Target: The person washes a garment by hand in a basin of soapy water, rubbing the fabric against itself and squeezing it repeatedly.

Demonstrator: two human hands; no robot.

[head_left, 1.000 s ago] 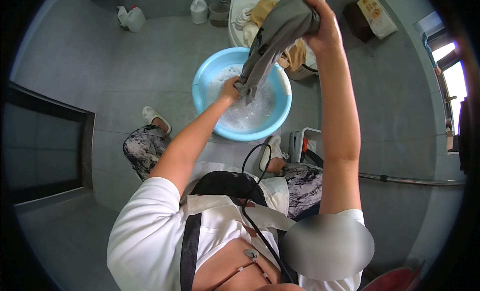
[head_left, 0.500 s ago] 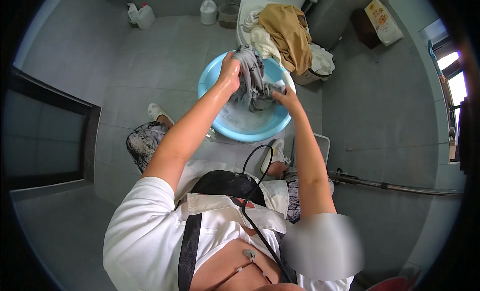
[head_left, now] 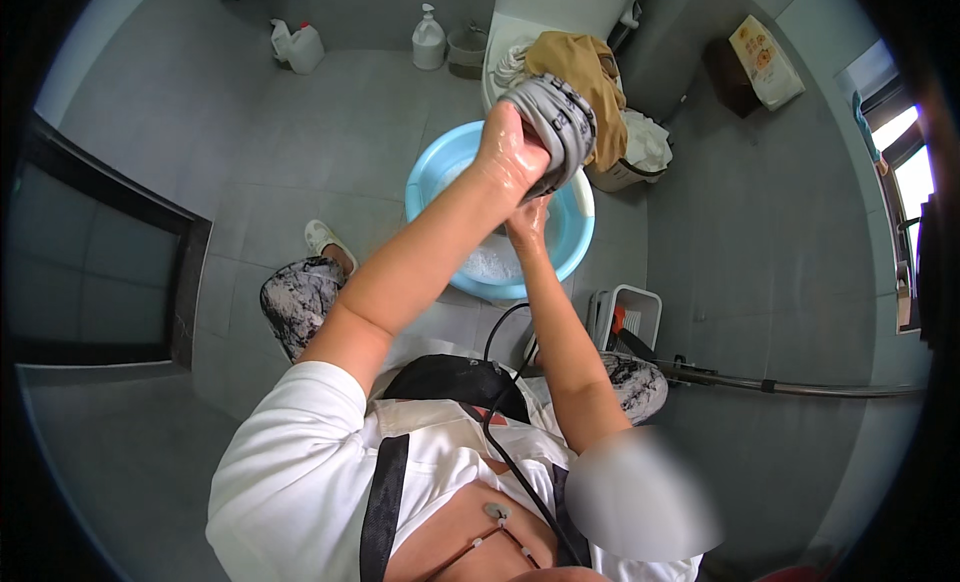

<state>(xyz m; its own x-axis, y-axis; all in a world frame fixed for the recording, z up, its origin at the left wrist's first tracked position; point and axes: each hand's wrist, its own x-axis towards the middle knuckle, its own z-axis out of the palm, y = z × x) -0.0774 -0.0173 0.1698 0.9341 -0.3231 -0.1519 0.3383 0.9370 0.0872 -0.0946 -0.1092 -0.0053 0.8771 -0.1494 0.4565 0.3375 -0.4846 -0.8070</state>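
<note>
A wet grey garment (head_left: 556,122) is bunched into a thick wad above a light blue basin (head_left: 430,182) of soapy water on the grey tiled floor. My left hand (head_left: 510,154) grips the wad from its left side, raised above the basin. My right hand (head_left: 528,220) holds the lower end of the same cloth just beneath the left hand. Both hands are wet. Foam shows in the water at the basin's near side.
A white tub holds a mustard-yellow cloth (head_left: 580,67) and other laundry behind the basin. Two white bottles (head_left: 428,40) (head_left: 300,47) stand by the far wall. A small white basket (head_left: 625,317) sits at right, and a metal bar (head_left: 790,387) runs across the floor.
The grey garment was stretched high by the right hand, then pushed into the basin with both hands. Now it is lifted out, bunched, with the left hand above the right.
</note>
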